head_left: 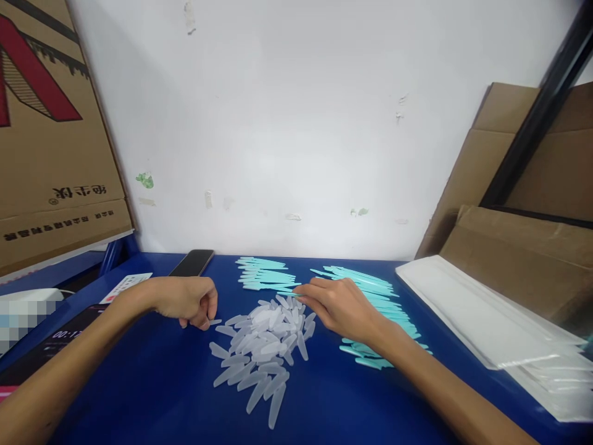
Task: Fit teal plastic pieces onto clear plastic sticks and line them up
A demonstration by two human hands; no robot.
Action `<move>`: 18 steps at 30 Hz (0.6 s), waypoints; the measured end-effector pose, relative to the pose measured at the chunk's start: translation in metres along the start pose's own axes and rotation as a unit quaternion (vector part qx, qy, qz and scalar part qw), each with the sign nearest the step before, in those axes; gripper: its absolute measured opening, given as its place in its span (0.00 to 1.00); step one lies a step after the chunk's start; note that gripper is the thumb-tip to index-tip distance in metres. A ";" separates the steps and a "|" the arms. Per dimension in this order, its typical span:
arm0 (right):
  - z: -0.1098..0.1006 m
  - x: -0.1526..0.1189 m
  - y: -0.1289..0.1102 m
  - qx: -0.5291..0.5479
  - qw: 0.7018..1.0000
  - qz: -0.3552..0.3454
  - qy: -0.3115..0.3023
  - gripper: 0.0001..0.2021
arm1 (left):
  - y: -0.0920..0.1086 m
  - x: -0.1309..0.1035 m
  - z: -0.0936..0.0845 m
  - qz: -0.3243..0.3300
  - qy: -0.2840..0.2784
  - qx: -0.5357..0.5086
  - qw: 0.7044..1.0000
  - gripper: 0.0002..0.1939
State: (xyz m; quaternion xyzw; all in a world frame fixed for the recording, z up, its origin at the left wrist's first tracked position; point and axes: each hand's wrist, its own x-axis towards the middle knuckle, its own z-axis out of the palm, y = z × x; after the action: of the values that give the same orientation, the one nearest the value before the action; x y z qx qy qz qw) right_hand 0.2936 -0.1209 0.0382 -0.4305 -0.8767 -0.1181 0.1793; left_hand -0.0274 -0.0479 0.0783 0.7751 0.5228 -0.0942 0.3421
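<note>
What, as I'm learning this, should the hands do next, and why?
Probably bring the left hand toward the right hand: the left seems to pinch a translucent piece, a teal piece is at the right's fingertips, and the pieces are apart.

1. The table [185,395] is blue, faintly glossy.
2. Mid-table: a loose heap of translucent pieces [264,337] (narrow, overlapping every which way).
3. Toward the far edge: a smaller group of turquoise sticks [266,276]; a larger group [377,296] lies nearer the right edge.
4. Far-left corner: a dark phone [192,262], a printed card [125,284].
5. Right edge: stacked white sleeves [463,309].
</note>
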 end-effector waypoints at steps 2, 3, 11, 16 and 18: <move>0.000 0.000 0.000 0.002 1.000 0.000 0.000 0.15 | 0.000 0.000 -0.002 0.005 0.005 0.012 1.000 0.08; 0.001 0.000 0.000 0.003 1.000 0.001 0.000 0.15 | -0.001 0.000 -0.003 0.009 0.012 0.018 1.000 0.08; 0.001 0.000 0.001 -0.007 1.000 -0.002 -0.007 0.15 | 0.002 0.014 -0.001 0.062 0.125 0.061 0.988 0.14; 0.001 0.000 0.000 -0.002 1.000 -0.001 -0.010 0.15 | 0.004 0.013 0.000 0.064 0.132 0.046 0.988 0.19; 0.001 0.000 0.000 -0.003 1.000 -0.002 -0.011 0.15 | 0.006 0.009 -0.001 0.064 0.124 0.037 0.990 0.21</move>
State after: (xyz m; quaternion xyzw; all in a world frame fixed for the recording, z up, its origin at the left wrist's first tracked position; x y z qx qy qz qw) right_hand 0.2934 -0.1204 0.0373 -0.4302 -0.8794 -0.1165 0.1676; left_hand -0.0189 -0.0420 0.0773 0.8244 0.5070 0.0053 0.2515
